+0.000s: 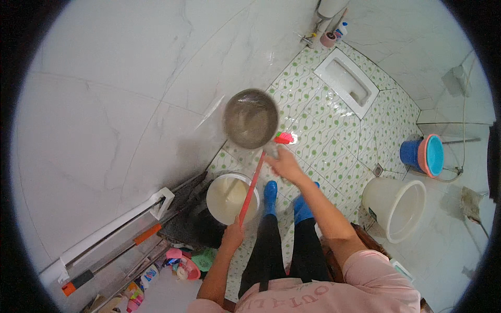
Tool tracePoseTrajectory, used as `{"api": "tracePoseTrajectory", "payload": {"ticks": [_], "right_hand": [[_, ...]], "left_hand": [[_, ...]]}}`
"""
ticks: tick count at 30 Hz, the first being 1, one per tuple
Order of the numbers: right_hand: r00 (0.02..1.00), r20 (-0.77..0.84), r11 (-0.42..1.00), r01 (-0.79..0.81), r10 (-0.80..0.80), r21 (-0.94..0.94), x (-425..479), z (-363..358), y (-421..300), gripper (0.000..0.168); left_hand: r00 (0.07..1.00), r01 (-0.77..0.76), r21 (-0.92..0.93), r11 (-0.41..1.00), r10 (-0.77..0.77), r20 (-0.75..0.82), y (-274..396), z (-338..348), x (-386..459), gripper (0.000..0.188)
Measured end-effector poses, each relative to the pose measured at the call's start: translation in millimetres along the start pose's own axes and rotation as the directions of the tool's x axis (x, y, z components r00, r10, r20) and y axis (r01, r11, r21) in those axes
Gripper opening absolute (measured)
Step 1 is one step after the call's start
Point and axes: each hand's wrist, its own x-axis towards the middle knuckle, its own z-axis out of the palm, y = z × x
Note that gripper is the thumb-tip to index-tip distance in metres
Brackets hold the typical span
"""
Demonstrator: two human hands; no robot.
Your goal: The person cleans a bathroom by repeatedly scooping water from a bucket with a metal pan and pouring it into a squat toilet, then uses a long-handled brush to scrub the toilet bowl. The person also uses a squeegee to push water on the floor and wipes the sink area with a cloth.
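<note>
My right hand (285,165) grips the short handle of a round metal dipper (250,119), which is raised beside the wall with its bowl facing me; motion blur hides what is in it. The end of a long pink-red brush handle (252,187) is in my left hand (233,236), lower down. That handle slants up past the white bucket (213,209) and passes near my right hand. Beyond the dipper, a pink brush head (284,137) rests on the wet floor. Pale cloudy liquid fills part of the bucket, left of my blue rubber boots (270,193).
A white squat toilet (370,96) is set into the green-dotted tile floor (325,117). At right stand a large whitish tub (420,211) and nested blue and pink basins (423,156). An orange-and-black pole (146,234) leans along the left wall. Bottles (150,276) crowd the lower left.
</note>
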Motion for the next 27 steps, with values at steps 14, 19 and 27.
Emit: {"api": "tracePoseTrajectory", "payload": {"ticks": [14, 19, 27], "right_hand": [[0.999, -0.045, 0.966, -0.021, 0.010, -0.257, -63.8, 2.5, 9.8, 0.037], [0.992, 0.123, 0.999, -0.020, 0.025, -0.042, -28.1, 47.9, -22.0, 0.041], [0.982, 0.128, 0.916, -0.177, 0.139, 0.359, -51.3, -24.9, -11.2, 0.020]], "left_hand": [[0.995, 0.098, -0.038, 0.994, -0.097, 0.022, -3.5, 19.1, -7.4, 0.055], [0.988, 0.146, -0.059, 0.988, -0.143, 0.054, 1.2, 6.3, -20.4, 0.056], [0.987, 0.145, -0.023, 0.989, -0.143, 0.068, 0.6, 2.2, -38.9, 0.050]]}}
